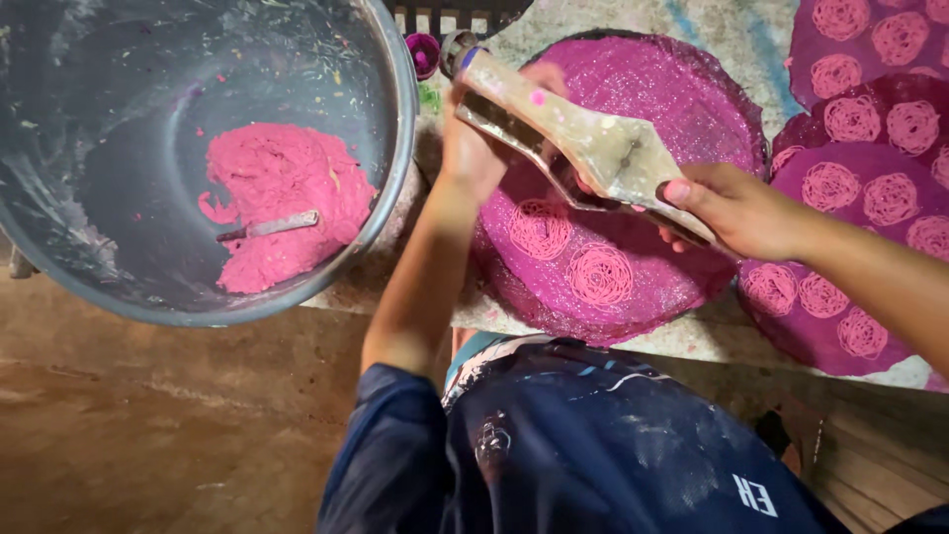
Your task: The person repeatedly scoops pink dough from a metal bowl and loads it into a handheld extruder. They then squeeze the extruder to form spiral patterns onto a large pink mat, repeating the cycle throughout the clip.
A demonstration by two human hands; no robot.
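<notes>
Gripping a wooden press tool [583, 148] with fingers of both the left hand [474, 148] and right hand [736, 213] closed around it, the person holds it over a purple round mat [633, 267] bearing two pink noodle spirals [571, 252], with much pink dough [282, 203] remaining in the metal basin [395, 148].

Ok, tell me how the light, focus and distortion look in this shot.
Head view: warm, fairly even light; soft sheen on the metal basin wall. Both hands, left hand and right hand, and the wooden press look slightly soft. Wide-angle bending curves the basin rim; the floor is dim.
</notes>
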